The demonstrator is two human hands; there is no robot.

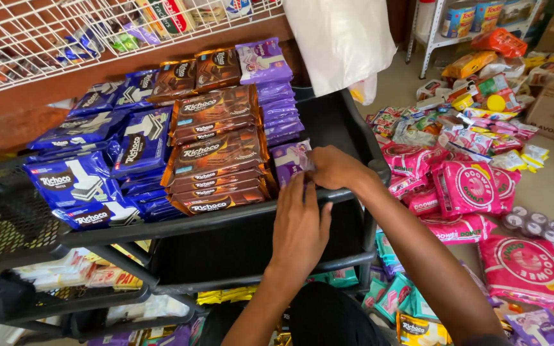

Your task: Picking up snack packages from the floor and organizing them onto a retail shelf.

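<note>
Both hands work at the front edge of the top shelf of a black metal rack [226,214]. The left hand [299,227] lies with its back to the camera, and its fingers are stretched up, close together, against a purple wafer packet [290,160] that stands at the front of the purple row. The right hand [338,168] comes from the right side, and its fingers are bent around the right edge of the same packet, so this packet is held between the two hands. How tight the grip is, I cannot tell, because the fingertips are hidden behind the packet.

Behind this packet, more purple wafer packets [274,102] form a row that goes to the back of the shelf. Just beside them to the left stand stacks of brown wafer packets [216,160], and further left are blue wafer packets [97,173]. A white wire basket [46,38] hangs above the shelf.

On the floor to the right of the rack lie many pink snack bags [469,189] and other mixed small packets. A white plastic bag [341,38] hangs above the right end of the shelf.
</note>
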